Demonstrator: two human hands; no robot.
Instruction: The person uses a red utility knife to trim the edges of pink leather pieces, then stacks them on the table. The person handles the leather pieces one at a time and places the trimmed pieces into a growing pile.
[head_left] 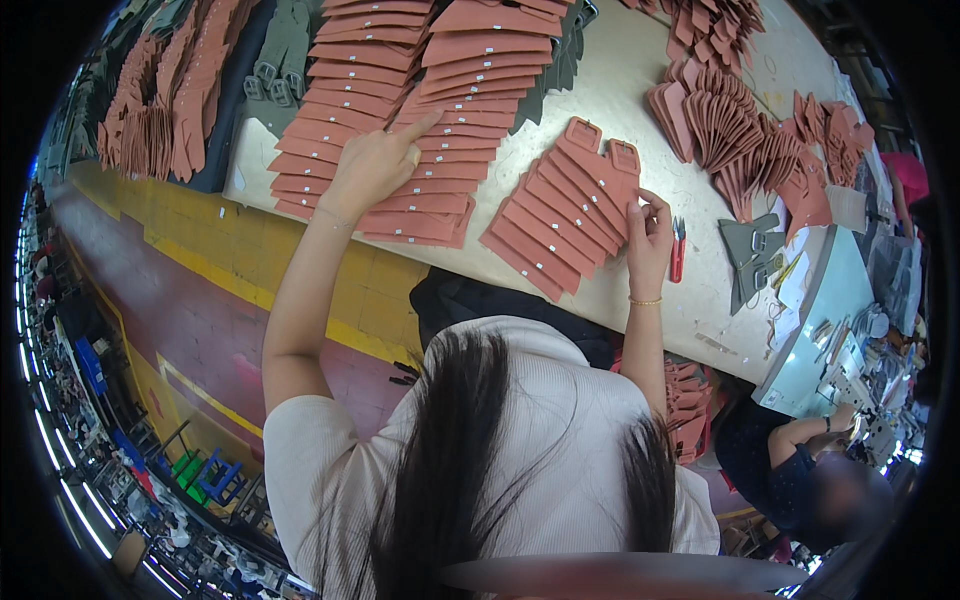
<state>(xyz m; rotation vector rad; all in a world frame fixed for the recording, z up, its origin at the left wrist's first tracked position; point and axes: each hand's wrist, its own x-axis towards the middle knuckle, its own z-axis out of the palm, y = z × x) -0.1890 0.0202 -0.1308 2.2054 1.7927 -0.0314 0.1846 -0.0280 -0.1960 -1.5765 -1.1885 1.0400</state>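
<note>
Surface [600, 85]: one, cream, marked in places; its near edge slants from the left down to the lower right. Floor [210, 275]: maroon and yellow, beyond that edge. Adjoining table [795, 370]: pale blue-green, at the right, with a co-worker [785, 460] in dark clothing beside it. Background: rows of bright lights; a blue stool [222, 475], lower left.

Large coral rows [470, 105]: overlapping flat pieces with small white tags, side by side, reaching close to the near edge. Small coral fan [560, 215]: tagged overlapping pieces, two buckle-shaped ends at its top, front corner near the same edge. Coral bundles [715, 115]: fanned, upper right. Dark green straps [282, 50]: buckled, upper left. Dark green buckled piece [745, 260]: right. Snips [678, 250]: red-handled, just beside the right hand [648, 235].

Left hand [378, 165]: over the large rows, index finger extended onto the pieces, other fingers loosely bent. Right hand: thumb and fingers at the small fan's right edge; whether they pinch it cannot be told.

Open room: a bare strip between large rows and small fan; a wider stretch from the snips down to the near edge.
</note>
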